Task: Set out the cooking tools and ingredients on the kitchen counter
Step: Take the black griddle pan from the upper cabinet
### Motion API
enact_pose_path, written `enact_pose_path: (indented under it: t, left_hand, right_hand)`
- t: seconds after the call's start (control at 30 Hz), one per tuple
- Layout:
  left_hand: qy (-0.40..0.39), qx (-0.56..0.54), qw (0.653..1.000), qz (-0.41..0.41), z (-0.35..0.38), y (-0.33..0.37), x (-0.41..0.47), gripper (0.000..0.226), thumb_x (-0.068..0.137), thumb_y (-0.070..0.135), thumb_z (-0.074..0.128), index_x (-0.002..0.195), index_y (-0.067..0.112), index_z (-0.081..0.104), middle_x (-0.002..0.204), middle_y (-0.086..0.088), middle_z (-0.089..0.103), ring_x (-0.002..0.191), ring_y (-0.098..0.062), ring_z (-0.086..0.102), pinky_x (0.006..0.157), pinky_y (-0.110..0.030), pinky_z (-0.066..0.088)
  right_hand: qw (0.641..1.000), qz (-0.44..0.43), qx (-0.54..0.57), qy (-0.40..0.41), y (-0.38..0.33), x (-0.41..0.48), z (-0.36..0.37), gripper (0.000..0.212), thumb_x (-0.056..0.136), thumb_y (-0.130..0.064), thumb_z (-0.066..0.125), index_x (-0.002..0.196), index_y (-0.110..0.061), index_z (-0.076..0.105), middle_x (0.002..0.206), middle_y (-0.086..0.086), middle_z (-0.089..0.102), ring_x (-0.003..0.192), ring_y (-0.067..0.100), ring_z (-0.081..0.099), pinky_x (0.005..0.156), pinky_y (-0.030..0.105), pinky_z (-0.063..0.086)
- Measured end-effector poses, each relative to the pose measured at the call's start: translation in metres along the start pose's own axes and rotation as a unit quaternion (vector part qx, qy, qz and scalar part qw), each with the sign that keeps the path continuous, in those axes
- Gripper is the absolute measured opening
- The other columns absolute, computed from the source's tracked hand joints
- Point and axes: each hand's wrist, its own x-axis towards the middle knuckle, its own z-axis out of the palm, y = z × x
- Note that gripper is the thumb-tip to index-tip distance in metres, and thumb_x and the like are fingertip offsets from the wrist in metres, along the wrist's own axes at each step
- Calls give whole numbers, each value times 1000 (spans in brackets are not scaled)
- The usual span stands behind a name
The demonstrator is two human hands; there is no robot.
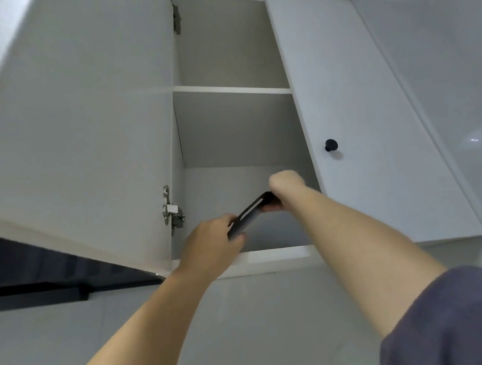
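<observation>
Head view, tilted upward: a wall cabinet [271,257] is seen from below. Its left door [64,126] is swung wide on a steel hinge [172,211], and its right door [360,110] is closed, with a black knob [331,145] on it. The inside is divided by one shelf [233,89], on which nothing can be made out from this angle.

A black slotted handle [250,214] is held in the lower compartment, just inside the front opening and above the bottom edge. It slants from lower left to upper right. Whatever it belongs to is hidden behind the right grip [286,183], so the tool cannot be named; given the task, a pan or utensil is judged likely.

The handle is held at both ends, probably because the thing is stored high and must be reached overhead. Two holds would steady it as it is drawn out over the bottom edge. With the left door wide, room is given to both arms.

The left grip [210,245] is closed round the lower end, with fingers over it and the thumb seemingly under. The right grip is clenched on the upper end, with fingertips [272,208] showing beneath the handle. Both forearms are raised steeply and held nearly straight, the right one coming out of a dark sleeve [457,323]. No table is in view, so the setting-out is judged not yet done.
</observation>
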Motion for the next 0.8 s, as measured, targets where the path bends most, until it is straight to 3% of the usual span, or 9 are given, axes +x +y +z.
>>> enact_pose_path:
  t: [0.1, 0.17, 0.27, 0.33, 0.43, 0.57, 0.67, 0.7, 0.8]
  left_hand:
    - [-14, 20, 1000, -16, -7, 5, -5, 30, 87, 29, 51, 116, 31, 59, 81, -2, 62, 79, -29, 60, 65, -31, 46]
    - [-10, 43, 999, -10, -14, 11, -8, 32, 89, 26, 47, 119, 31, 58, 86, -5, 65, 82, -30, 60, 64, -31, 45]
    - [-3, 109, 994, 29, -31, 26, -18, 25, 96, 23, 42, 115, 26, 59, 90, -8, 66, 84, -30, 62, 60, -28, 35]
    - [7, 158, 986, 62, -43, 36, -25, 28, 97, 19, 41, 121, 25, 55, 91, -8, 67, 80, -29, 62, 59, -29, 33]
    - [11, 167, 983, 79, -57, 50, -37, 36, 95, 12, 42, 129, 23, 47, 92, -9, 67, 80, -32, 63, 59, -30, 33]
    - [-18, 154, 982, 107, -86, 66, -70, 44, 90, 3, 44, 130, 19, 44, 96, -7, 67, 82, -32, 64, 59, -29, 33]
    - [32, 176, 973, 145, -111, 71, -92, 31, 69, 6, 71, 92, 22, 58, 56, 2, 48, 45, -23, 44, 40, -23, 11]
    - [27, 155, 978, 139, -120, 71, -104, 27, 69, 7, 71, 85, 21, 55, 54, 3, 43, 44, -22, 38, 39, -24, 8]
    - [-61, 3, 989, 136, -143, 71, -129, 17, 93, 18, 46, 109, 20, 53, 82, -1, 61, 70, -26, 55, 50, -31, 37]
  right_hand:
    - [986, -40, -154, 55, -28, -29, -25, 40, 83, -30, 73, 60, -12, 46, 59, -1, 50, 61, 8, 53, 45, 18, 32]
    - [969, -72, -226, 64, -42, -50, -37, 41, 85, -35, 70, 61, -14, 44, 58, -2, 47, 59, 12, 49, 46, 20, 30]
    - [998, -57, 7, 28, -56, -69, -55, 11, 94, -17, 53, 84, -13, 54, 65, 7, 63, 72, 20, 62, 57, 22, 50]
    - [991, -23, 122, 47, -67, -98, -71, 15, 92, -3, 41, 96, -4, 56, 76, 15, 67, 69, 28, 68, 57, 30, 57]
    - [990, -7, 142, -17, -78, -148, -90, 25, 87, 6, 33, 84, 1, 58, 58, 13, 68, 50, 25, 68, 48, 30, 57]
    - [980, 69, 154, -106, -89, -222, -95, 28, 94, 1, 32, 83, -1, 59, 64, 12, 71, 56, 23, 71, 52, 29, 59]
    - [974, 83, 197, -78, -94, -256, -95, 30, 93, 5, 28, 83, 1, 55, 60, 12, 70, 52, 24, 69, 52, 32, 59]
    - [971, 91, 210, -63, -98, -272, -95, 30, 92, 6, 26, 84, 3, 54, 60, 13, 70, 52, 26, 69, 52, 33, 60]
    - [959, 121, 255, -21, -101, -306, -95, 28, 88, 9, 25, 87, 6, 53, 63, 17, 70, 58, 37, 69, 62, 38, 60]
